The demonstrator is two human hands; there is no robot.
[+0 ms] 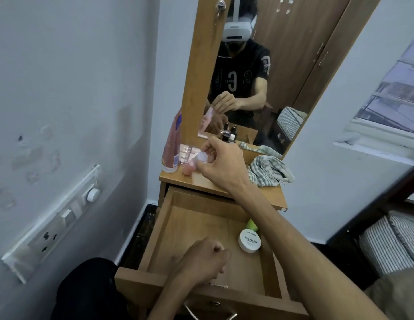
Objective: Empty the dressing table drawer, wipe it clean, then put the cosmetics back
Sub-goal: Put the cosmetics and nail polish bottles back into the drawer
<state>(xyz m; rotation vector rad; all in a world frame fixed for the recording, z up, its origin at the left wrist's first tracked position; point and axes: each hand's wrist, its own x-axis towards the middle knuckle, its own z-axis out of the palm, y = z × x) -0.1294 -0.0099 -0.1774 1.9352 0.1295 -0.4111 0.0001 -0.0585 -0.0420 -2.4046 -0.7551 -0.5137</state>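
The wooden drawer (178,227) of the dressing table stands pulled open. Inside it lie a round white nail polish remover tub (249,240) and a green item (251,225) partly hidden under my right forearm. My right hand (222,165) reaches over the tabletop (266,192) and pinches a small pink bottle with a white cap (200,159). My left hand (201,259) is curled at the drawer's front edge; what it holds, if anything, is hidden.
A tall pink tube (172,146) and a clear organiser (186,153) stand at the tabletop's back left. A checked cloth (268,170) lies at its right. Small dark bottles (229,135) sit by the mirror (270,65). A switch panel (51,222) is on the left wall.
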